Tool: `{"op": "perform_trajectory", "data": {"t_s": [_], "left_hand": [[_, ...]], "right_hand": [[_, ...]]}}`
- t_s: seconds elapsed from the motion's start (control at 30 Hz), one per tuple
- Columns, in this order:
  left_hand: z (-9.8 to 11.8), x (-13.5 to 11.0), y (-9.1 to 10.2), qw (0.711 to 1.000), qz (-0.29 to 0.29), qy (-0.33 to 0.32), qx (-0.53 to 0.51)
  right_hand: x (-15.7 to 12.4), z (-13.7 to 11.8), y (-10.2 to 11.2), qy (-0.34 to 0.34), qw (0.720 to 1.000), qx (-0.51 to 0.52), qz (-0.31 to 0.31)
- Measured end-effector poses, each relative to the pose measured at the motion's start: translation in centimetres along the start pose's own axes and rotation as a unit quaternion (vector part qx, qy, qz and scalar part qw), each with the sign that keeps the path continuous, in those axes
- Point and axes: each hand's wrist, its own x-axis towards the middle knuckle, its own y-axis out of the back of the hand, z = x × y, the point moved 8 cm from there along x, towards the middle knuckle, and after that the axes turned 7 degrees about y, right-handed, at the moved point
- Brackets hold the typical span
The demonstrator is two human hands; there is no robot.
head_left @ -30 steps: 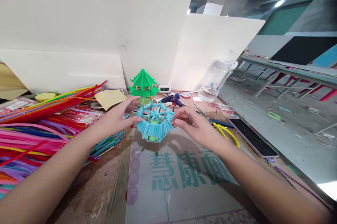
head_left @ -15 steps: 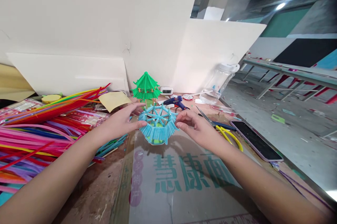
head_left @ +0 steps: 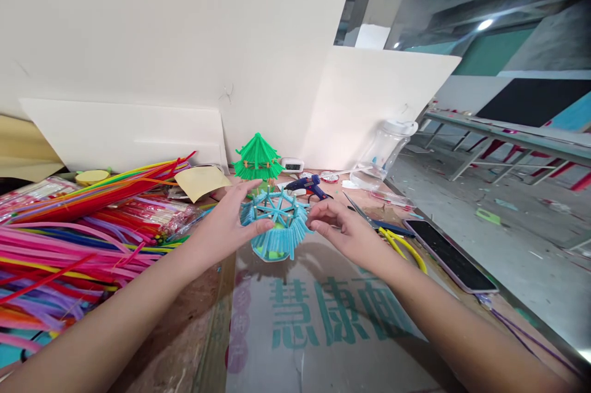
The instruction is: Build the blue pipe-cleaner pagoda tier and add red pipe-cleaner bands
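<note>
A light-blue pipe-cleaner model (head_left: 281, 242), with a fringed many-sided skirt and spokes across its top, is in front of me over the cardboard. My left hand (head_left: 231, 217) is at its left side, thumb stretched across the front and fingers spread behind, some hidden. On the right edge, the curled thumb and fingers of my right hand (head_left: 341, 226) pinch the fringe. Just behind stands a green pipe-cleaner piece with a pointed roof (head_left: 257, 156). A dark-blue glue gun (head_left: 307, 183) lies behind the blue model.
Bundles of colourful pipe cleaners (head_left: 60, 239) cover the left side. Yellow-handled scissors (head_left: 401, 245) and a phone (head_left: 450, 254) lie to the right. A clear bottle (head_left: 385, 149) and a small digital display (head_left: 292, 165) stand before white boards (head_left: 277, 60). Lettered cardboard (head_left: 323, 356) lies nearest me.
My left hand has slid right, its thumb now farther across the front of the blue model. My right hand stays at the right edge. The view has tilted up slightly.
</note>
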Motion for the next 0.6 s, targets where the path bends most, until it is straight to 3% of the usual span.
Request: {"op": "perform_trajectory", "data": {"t_s": [0.17, 0.23, 0.33, 0.43, 0.6], "left_hand": [[1.3, -0.1, 1.3, 0.998, -0.023, -0.047, 0.026], [1.2, 0.0, 2.3, 0.998, -0.039, -0.037, 0.033], [-0.1, 0.1, 4.7, 0.997, -0.055, 0.027, 0.052], [-2.0, -0.3, 6.1, 0.971, -0.097, 0.073, 0.208], [-5.8, -2.6, 4.2, 0.912, -0.183, 0.102, 0.353]], "right_hand": [[0.2, -0.5, 2.1, -0.001, 0.999, -0.031, 0.021], [0.1, -1.4, 3.2, 0.004, 0.997, -0.073, 0.033], [-0.2, -3.0, 4.4, 0.01, 0.993, -0.107, 0.041], [-0.4, -4.2, 4.7, 0.026, 0.992, -0.117, 0.05], [-0.7, -5.7, 3.6, 0.078, 0.98, -0.179, 0.046]]}}
